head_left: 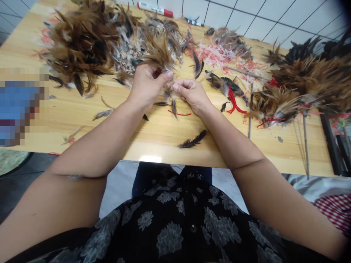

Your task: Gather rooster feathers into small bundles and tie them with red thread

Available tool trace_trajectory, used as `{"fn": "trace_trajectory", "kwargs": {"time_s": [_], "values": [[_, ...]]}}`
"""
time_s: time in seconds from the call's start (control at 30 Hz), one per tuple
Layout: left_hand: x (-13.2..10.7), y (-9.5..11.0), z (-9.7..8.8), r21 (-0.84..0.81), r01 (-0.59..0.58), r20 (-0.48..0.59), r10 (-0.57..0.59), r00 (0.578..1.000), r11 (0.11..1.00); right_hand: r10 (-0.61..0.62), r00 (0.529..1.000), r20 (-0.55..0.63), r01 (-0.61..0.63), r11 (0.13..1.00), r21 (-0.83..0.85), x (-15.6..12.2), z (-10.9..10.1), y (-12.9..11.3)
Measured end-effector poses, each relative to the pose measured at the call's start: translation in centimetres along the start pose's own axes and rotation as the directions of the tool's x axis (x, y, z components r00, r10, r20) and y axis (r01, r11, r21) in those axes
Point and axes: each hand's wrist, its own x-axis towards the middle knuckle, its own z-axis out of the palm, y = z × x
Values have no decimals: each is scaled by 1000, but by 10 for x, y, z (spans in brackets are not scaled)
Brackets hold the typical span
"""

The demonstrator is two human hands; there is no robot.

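Note:
My left hand [149,82] is closed on a bunch of brown feathers [160,51], pinching its pale base between thumb and fingers. Close beside it, my right hand [192,93] is closed too, thumb against forefinger; anything in that pinch is too small to make out. Small downy feathers [173,104] hang or lie just below the gap between the hands. A short red thread [181,114] rests on the wooden table [164,140] beneath. Nearer to me lies a single black feather [192,140].
A large heap of brown feathers [79,40] covers the back left. Pink and white string scraps [214,53] lie behind my hands. Feather dusters on sticks [298,80] and red threads [234,100] are at the right. A red-capped marker [155,9] lies along the tiled wall.

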Motion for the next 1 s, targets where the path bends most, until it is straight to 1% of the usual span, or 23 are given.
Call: {"fn": "trace_trajectory", "kwargs": {"time_s": [0.13,0.23,0.33,0.43,0.53,0.6,0.67,0.73,0.87,1.0], "values": [[2,0,-1,-42,32,2,-32,999,999,-29,1000,-1,29,997,-77,1,2,-1],[3,-1,-2,-103,37,6,-37,999,994,-41,999,-7,40,992,-119,3,1,2],[3,1,-2,-139,40,5,-40,999,990,-34,999,-8,33,990,-138,7,-3,12],[5,6,-2,-149,35,-53,-43,998,988,-44,999,10,45,989,-142,14,-10,25],[9,9,-4,-157,37,-124,-57,991,987,-55,998,-28,51,991,-125,20,-16,36],[10,9,-5,-162,46,-120,-66,991,986,-58,996,-71,49,992,-115,22,-18,40],[11,5,-6,-166,40,-92,-56,994,985,-70,992,-105,59,993,-103,22,-18,40],[10,0,-7,-153,14,-75,-25,997,988,-88,989,-117,78,993,-83,21,-17,39],[12,-11,-6,-45,-27,-96,22,995,999,-101,993,-67,97,993,-62,21,-16,40],[18,-18,0,78,-13,-115,22,993,997,-119,993,-17,117,989,-89,22,-16,41]]}}
